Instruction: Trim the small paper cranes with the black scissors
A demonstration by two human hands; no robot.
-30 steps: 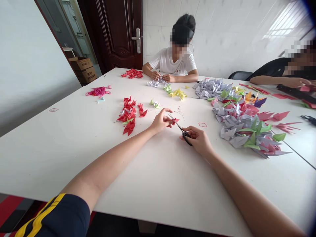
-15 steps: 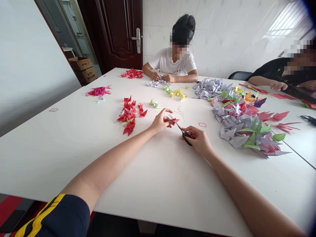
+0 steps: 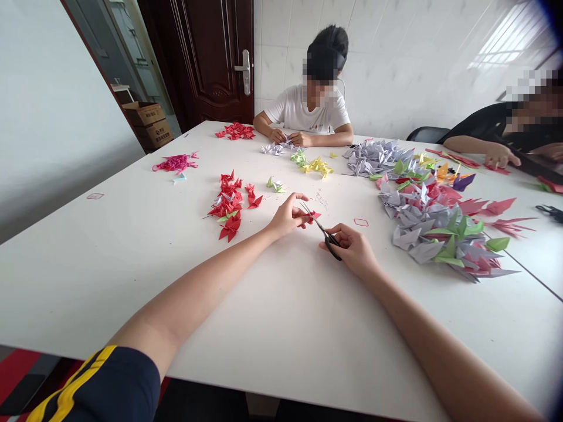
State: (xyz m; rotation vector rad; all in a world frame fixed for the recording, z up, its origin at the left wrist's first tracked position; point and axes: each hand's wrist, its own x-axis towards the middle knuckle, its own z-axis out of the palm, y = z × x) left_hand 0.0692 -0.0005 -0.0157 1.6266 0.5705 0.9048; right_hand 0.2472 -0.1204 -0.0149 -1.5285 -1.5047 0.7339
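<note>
Between the fingers of my left hand (image 3: pixel 288 216) is a small red paper crane (image 3: pixel 314 215), partly hidden by the fingers. My right hand (image 3: pixel 353 248) is closed around the black handles of a pair of scissors (image 3: pixel 333 246). The narrow blades point up and left, slightly apart, right at the red paper. Tiny paper scraps (image 3: pixel 322 200) lie on the table just beyond. Left of my left hand is a cluster of red paper cranes (image 3: pixel 229 199), and a small green and white one (image 3: pixel 276 186) sits nearby.
A big heap of grey, green and red paper cranes (image 3: pixel 422 217) covers the right of the white table (image 3: pixel 132 293). Yellow cranes (image 3: pixel 319 167) and a pink pile (image 3: pixel 176 162) lie farther back. One person (image 3: pixel 308 105) folds grey paper opposite; another (image 3: pixel 488 129) sits at the right.
My hands, the scissors and the red crane hold almost the same place. At the right, the other person's hand has shifted a little to the right, its fingers more spread.
</note>
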